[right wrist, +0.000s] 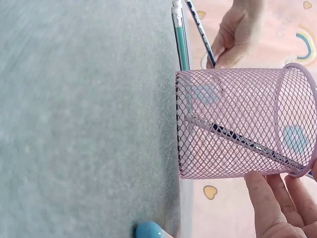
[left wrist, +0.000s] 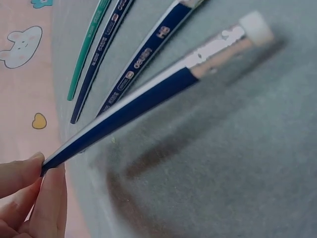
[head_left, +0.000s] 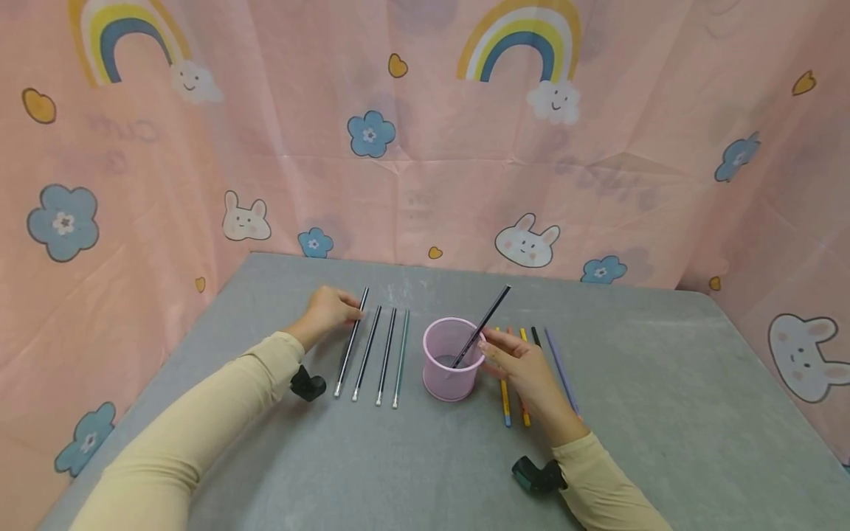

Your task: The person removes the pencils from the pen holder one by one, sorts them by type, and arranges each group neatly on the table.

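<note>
My left hand (head_left: 330,308) pinches the plain end of a dark blue pencil (left wrist: 133,109) between thumb and fingers; its white eraser end points away from the hand. Beside it on the table lie two more dark pencils (head_left: 367,354) and a green pencil (head_left: 401,361), roughly parallel. At the pink mesh pen cup (head_left: 448,385), my right hand (head_left: 521,365) grips the right side of the rim, fingers against the outer wall (right wrist: 237,94). One dark pencil (head_left: 493,310) leans inside the upright cup, eraser end down, its upper part sticking out past the rim near the fingers.
Right of the cup, partly under my right hand, lie several pencils, among them a yellow pencil (head_left: 505,402) and a purple pencil (head_left: 561,369). Black wrist devices (head_left: 308,383) sit by both sleeves. A pink patterned cloth (head_left: 425,192) hangs behind the grey table (head_left: 372,472).
</note>
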A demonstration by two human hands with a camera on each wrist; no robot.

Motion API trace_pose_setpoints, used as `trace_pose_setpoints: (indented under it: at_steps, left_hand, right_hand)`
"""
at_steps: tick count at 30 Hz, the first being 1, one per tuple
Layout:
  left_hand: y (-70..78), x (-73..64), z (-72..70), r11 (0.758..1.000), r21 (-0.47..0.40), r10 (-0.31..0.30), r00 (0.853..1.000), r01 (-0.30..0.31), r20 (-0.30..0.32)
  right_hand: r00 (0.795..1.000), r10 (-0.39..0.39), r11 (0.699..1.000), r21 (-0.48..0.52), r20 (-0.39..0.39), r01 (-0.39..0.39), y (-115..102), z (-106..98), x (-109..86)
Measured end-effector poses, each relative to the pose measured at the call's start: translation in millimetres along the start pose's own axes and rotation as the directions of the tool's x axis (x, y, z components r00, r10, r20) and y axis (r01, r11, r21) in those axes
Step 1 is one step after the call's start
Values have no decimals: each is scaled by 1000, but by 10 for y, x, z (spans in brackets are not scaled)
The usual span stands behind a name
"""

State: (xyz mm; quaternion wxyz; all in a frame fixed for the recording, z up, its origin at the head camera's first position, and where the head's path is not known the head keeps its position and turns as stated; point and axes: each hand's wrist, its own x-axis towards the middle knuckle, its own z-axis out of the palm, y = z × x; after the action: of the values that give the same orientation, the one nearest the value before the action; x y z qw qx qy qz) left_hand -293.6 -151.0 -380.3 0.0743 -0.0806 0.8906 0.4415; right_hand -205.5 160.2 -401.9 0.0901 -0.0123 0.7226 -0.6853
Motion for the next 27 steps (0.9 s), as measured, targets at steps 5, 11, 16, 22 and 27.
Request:
trace_pose_setpoints:
  at_steps: [5,11,16,22,27]
  left_hand:
    - [-9,16,6,1000,-7,-18,1000,18,3]
    - [-41,33,24,999,-35,-32,999,32,13]
    - [-76,36,46,998,-40,-37,999,38,24]
    - [-114,61,78,999,0,-40,999,40,14]
    - [-127,78,94,999,48,-24,1000,23,8]
  right_hand:
    - [1000,8,1000,-2,-3,-8,-11,2,-4]
    - [1000,6,1000,8,-1,-6,-5,-7,2]
    - [1000,0,1000,6,-2,0,-7,-2,-5]
    - [1000,-1,1000,6,7,1,-9,0,-11]
    - [1000,5,1000,-1,5,-5,-8,-6,-7]
